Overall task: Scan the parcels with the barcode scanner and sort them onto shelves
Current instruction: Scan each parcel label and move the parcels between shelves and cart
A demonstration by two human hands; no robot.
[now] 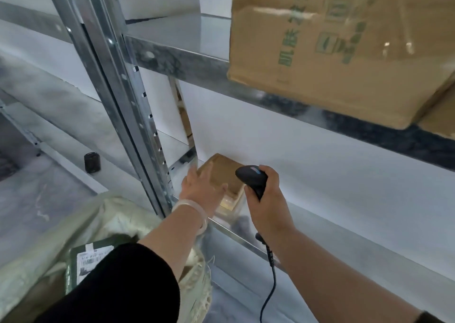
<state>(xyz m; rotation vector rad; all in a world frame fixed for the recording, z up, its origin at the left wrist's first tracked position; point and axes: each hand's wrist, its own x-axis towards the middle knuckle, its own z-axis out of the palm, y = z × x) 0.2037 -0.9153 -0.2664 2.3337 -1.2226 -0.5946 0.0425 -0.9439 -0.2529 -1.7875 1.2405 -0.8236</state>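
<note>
A small brown cardboard parcel (225, 172) lies at the left end of the lower metal shelf (320, 226). My left hand (200, 189) rests flat against its near left side with straight fingers. Just to the right, my right hand (264, 199) grips a black barcode scanner (253, 178), its head over the parcel's right edge and its cable (269, 281) hanging down. A dark green parcel with a white label (86, 261) lies in a pale woven sack (81, 226) at the lower left.
A large brown carton with green print (332, 47) sits on the upper shelf (197, 64), overhanging its front rail. A slotted steel upright (128, 96) stands left of my hands. A small black cylinder (92, 162) stands on the grey floor.
</note>
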